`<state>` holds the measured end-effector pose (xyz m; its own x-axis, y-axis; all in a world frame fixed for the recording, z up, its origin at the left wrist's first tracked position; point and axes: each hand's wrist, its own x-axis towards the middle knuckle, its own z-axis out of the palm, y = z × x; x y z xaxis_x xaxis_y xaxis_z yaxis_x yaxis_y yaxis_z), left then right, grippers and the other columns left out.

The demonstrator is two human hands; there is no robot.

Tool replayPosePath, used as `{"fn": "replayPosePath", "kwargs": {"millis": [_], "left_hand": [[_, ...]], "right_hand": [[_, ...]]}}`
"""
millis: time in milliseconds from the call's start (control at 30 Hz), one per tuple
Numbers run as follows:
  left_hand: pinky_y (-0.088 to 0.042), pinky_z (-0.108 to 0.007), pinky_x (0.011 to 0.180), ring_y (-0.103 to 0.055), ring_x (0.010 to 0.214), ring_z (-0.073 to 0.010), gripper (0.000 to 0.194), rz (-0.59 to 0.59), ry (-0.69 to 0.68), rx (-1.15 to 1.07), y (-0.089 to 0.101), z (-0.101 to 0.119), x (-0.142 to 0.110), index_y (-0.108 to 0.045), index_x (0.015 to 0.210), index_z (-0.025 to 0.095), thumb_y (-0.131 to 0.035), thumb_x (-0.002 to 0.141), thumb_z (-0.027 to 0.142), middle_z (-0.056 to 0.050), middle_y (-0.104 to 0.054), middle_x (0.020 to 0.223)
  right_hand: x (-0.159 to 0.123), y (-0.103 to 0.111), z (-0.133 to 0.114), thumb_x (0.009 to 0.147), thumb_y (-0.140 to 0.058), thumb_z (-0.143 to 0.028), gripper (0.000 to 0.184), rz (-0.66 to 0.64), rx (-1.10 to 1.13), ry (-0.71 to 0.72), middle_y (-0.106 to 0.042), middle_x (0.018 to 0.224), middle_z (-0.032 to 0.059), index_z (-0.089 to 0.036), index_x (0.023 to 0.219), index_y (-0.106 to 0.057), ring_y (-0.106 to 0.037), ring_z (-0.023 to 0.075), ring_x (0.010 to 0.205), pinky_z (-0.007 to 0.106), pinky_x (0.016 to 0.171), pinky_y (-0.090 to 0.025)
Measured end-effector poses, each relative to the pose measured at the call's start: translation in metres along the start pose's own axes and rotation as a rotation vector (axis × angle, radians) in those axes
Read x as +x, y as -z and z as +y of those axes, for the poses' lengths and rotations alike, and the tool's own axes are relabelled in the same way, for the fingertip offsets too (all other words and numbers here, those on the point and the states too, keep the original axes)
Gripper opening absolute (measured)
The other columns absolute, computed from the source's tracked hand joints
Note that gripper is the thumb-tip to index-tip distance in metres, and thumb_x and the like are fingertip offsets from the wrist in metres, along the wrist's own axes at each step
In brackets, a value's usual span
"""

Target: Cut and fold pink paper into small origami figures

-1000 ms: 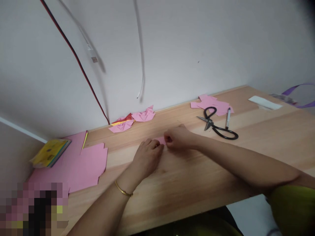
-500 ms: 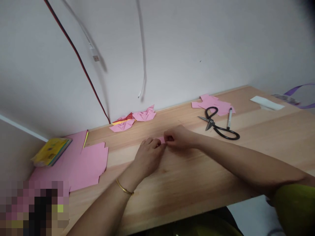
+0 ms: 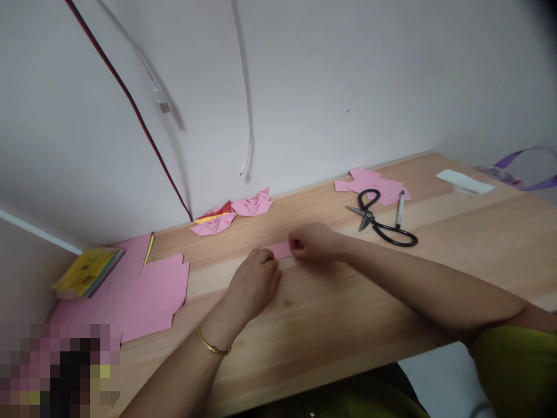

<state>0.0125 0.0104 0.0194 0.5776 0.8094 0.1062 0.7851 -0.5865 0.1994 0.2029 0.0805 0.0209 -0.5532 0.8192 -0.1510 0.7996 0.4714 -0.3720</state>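
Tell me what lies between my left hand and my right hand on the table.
In the head view, a narrow pink paper strip bridges the gap from your left hand to your right hand; both ends disappear behind fingers.

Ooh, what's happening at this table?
Someone has both hands on a small strip of pink paper. The left hand is at one end and the right hand at the other. Open scissors and a pen lie off to the right, by some pink scraps. Folded pink shapes sit near the wall, and big pink sheets lie to the left.
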Motion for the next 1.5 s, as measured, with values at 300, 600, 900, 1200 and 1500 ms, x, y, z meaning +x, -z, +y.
{"fn": "replayPosePath", "kwargs": {"millis": [300,600,900,1200,1500], "left_hand": [[-0.046,-0.037,0.083,-0.052,0.091,-0.0212,0.016,0.033,0.002,-0.040,-0.002,-0.003,-0.003,-0.061,0.082,0.014,-0.047,0.086,0.019,-0.010,-0.057,0.093],[-0.045,-0.037,0.079,-0.051,0.087,-0.0209,0.019,0.049,-0.030,0.006,-0.003,-0.007,-0.001,-0.062,0.083,0.015,-0.044,0.088,0.019,-0.009,-0.058,0.089],[-0.044,-0.036,0.078,-0.052,0.088,-0.0200,0.020,0.038,-0.034,0.021,-0.002,-0.008,0.000,-0.062,0.081,0.015,-0.043,0.088,0.019,-0.009,-0.058,0.088],[-0.042,-0.035,0.076,-0.051,0.086,-0.0198,0.021,0.034,-0.052,0.027,-0.001,-0.010,-0.002,-0.061,0.082,0.016,-0.042,0.089,0.019,-0.008,-0.058,0.086],[-0.039,-0.035,0.070,-0.048,0.081,-0.0206,0.018,0.032,-0.058,0.158,-0.004,-0.007,0.001,-0.061,0.091,0.019,-0.043,0.088,0.020,-0.007,-0.056,0.084]], "right_hand": [[-0.005,0.007,0.004,0.072,-0.054,-0.023,0.013,0.036,-0.011,0.030,-0.068,0.080,0.0012,-0.021,0.080,-0.063,-0.058,0.0160,0.073,0.026,0.064,-0.031],[-0.001,-0.011,-0.016,0.078,-0.050,-0.024,0.013,0.136,0.062,0.143,-0.065,0.088,0.0036,-0.019,0.080,-0.062,-0.055,0.0186,0.085,0.032,0.077,-0.028],[-0.002,-0.013,-0.010,0.075,-0.054,-0.029,0.013,0.110,-0.016,0.002,-0.057,0.093,0.0072,-0.021,0.080,-0.062,-0.048,0.0245,0.092,0.037,0.080,-0.030],[-0.003,-0.002,0.001,0.077,-0.053,-0.031,0.014,0.005,-0.080,0.062,-0.057,0.096,0.0085,-0.021,0.082,-0.062,-0.049,0.0260,0.094,0.037,0.078,-0.033],[-0.001,0.000,0.006,0.079,-0.052,-0.031,0.015,-0.025,-0.106,0.102,-0.058,0.098,0.0084,-0.021,0.084,-0.062,-0.050,0.0256,0.094,0.036,0.078,-0.034]]}}
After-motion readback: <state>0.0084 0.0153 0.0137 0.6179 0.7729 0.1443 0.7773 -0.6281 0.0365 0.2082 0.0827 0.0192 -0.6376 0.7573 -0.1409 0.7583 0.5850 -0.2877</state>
